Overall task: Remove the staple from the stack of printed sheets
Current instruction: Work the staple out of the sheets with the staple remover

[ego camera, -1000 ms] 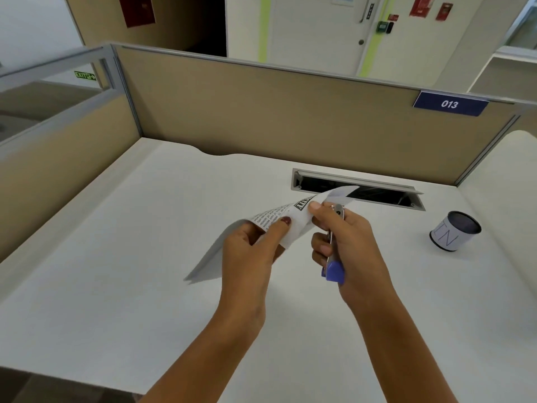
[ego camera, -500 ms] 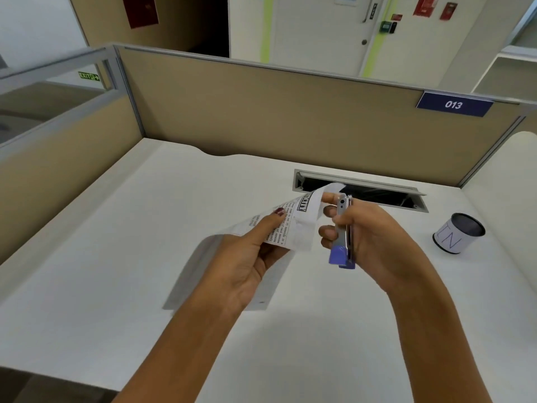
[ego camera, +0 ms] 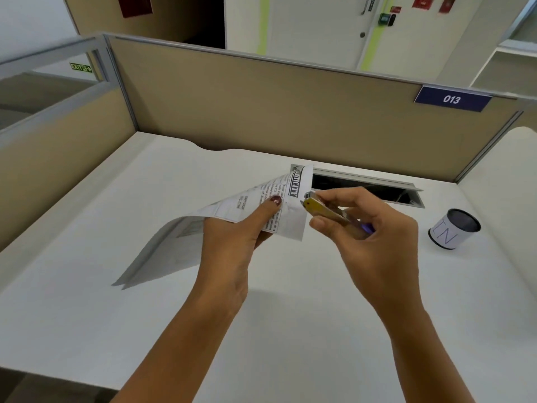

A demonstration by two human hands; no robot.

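Observation:
My left hand (ego camera: 232, 242) holds the stack of printed sheets (ego camera: 186, 234) up above the white desk, thumb pressed on the printed top page near its upper corner. The sheets hang down to the left and curl. My right hand (ego camera: 369, 228) grips a small metal staple remover (ego camera: 325, 210) with a blue end. Its metal tip sits right at the sheets' right edge, close to the thumb. The staple itself is too small to make out.
A small cylindrical tin (ego camera: 453, 229) with a white label stands on the desk (ego camera: 87, 301) at the right. A cable slot (ego camera: 377, 189) opens in the desk behind my hands. Beige partition walls (ego camera: 261, 106) close the desk at the back and left.
My left hand has lifted and turned the sheets so the printed page faces up more. My right hand has tilted the staple remover from upright to pointing left at the paper edge.

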